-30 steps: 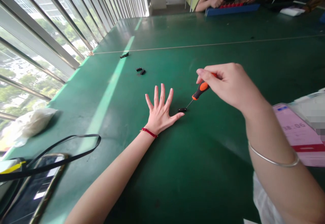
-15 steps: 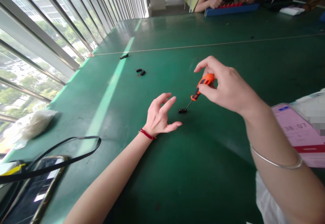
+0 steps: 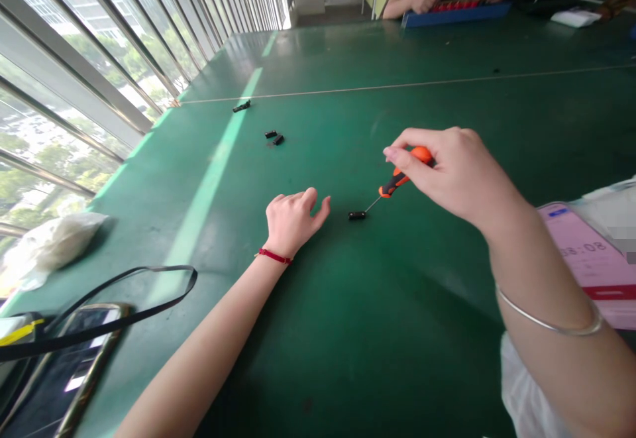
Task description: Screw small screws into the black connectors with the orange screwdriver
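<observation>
Pinching the screwdriver (image 3: 397,179) in my right hand (image 3: 452,173), I hold its tip at the end of the black part (image 3: 356,215), which lies loose on the table (image 3: 348,332). My left hand (image 3: 291,222) rests curled closed and empty, near the part but not touching it. With nothing steadying it, the part may skid or spin under pressure, and the tip could slip toward my left fingers.

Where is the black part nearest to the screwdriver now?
In the head view, the black part lies on the table, just right of the left hand, at the tip of the screwdriver held by the right hand.
</observation>
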`<state>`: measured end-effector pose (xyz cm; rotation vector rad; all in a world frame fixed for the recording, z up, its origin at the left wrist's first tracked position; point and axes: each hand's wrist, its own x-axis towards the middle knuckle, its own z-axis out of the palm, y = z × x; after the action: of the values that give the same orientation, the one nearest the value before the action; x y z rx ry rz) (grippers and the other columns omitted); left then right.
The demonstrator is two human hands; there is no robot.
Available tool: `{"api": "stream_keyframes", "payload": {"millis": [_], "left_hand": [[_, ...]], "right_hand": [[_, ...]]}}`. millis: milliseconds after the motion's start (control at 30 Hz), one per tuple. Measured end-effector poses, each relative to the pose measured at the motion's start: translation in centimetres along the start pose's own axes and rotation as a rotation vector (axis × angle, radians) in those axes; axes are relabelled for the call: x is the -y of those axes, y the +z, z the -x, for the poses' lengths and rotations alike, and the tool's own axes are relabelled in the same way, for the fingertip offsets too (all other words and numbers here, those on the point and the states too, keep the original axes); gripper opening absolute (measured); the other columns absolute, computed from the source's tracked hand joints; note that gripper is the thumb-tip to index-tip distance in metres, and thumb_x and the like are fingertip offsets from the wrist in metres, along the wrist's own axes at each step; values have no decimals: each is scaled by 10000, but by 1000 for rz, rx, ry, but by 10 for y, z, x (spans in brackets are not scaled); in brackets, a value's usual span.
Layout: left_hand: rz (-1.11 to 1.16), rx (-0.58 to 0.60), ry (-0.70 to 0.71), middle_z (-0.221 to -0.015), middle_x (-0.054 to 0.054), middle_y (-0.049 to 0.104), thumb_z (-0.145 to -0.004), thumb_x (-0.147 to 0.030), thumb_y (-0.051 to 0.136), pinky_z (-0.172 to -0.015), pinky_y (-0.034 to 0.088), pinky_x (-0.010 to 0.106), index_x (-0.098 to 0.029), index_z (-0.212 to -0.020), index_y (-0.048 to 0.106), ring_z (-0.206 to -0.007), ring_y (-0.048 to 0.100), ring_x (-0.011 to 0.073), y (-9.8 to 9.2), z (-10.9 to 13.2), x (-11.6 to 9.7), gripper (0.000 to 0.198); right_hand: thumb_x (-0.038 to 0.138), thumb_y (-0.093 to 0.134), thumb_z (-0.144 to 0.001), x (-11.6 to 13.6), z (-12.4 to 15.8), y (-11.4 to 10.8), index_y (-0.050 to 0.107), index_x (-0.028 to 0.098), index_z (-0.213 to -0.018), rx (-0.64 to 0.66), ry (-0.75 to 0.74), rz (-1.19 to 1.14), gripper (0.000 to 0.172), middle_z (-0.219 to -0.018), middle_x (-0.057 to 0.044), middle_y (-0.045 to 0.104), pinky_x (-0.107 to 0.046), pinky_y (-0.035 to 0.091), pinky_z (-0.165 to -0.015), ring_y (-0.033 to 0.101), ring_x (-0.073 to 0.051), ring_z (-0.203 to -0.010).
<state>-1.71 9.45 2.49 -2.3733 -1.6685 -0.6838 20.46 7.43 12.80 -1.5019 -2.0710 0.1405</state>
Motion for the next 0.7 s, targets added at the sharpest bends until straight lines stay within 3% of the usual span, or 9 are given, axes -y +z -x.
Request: {"api": "stream_keyframes", "payload": {"millis": [67,100,200,300,467,533,600,700], "left_hand": [[-36,-28,29,-836,112,673,-841,-576,452,-855,384,396,-173,-910,657,-878,611,266,0,1,-2,457],[-33,-53,42,-1039,154,659,-810,-637,458,-972,322,464,-165,-1068,638,-1058,562,319,1,1,-3,567],[12,-122,19,-1455,198,362,-739,-755,451,-1101,15,587,-164,-1375,437,-1368,250,401,8,3,-5,868],[71,-114,-16,-1531,195,203,-714,-791,443,-1076,-123,619,-162,-1438,345,-1417,96,417,14,6,-4,964],[232,-62,-49,-1546,186,158,-729,-782,435,-1075,-179,594,-152,-1435,348,-1433,47,390,13,5,-4,950],[387,-82,-117,-1555,163,139,-732,-774,444,-1101,-161,562,-163,-1432,346,-1441,40,361,8,0,-5,934],[637,-126,-258,-1566,119,122,-756,-757,428,-1145,-63,527,-202,-1435,325,-1447,66,323,0,-6,-7,883],[1255,-155,-606,-1505,92,306,-875,-675,229,-1125,254,454,-244,-1388,368,-1380,321,259,-17,-17,-6,684]], "right_hand": [[329,525,-830,0,1,0,615,218,-893,-13,-25,-6,157,-548,33,518,-268,312,-544,445,-120,-482],[316,552,-809,0,1,0,607,220,-940,-19,-40,-9,171,-564,36,528,-268,324,-556,458,-124,-494],[335,563,-806,0,2,1,612,221,-880,-40,-63,27,145,-527,40,493,-285,348,-595,451,-128,-488],[336,528,-831,0,2,1,613,220,-773,-60,-77,50,155,-497,37,458,-292,351,-605,435,-123,-475],[326,593,-780,1,3,1,603,232,-950,-16,-81,-25,195,-603,38,543,-279,352,-589,480,-124,-521],[360,557,-816,1,3,1,614,221,-852,-2,-55,-4,154,-568,35,531,-282,345,-582,452,-114,-492],[368,532,-837,1,3,2,612,212,-812,1,-45,-11,177,-554,34,529,-277,335,-564,437,-104,-473],[349,571,-806,1,2,2,602,214,-917,-7,-60,-54,177,-585,41,552,-264,326,-546,460,-106,-488]]}}
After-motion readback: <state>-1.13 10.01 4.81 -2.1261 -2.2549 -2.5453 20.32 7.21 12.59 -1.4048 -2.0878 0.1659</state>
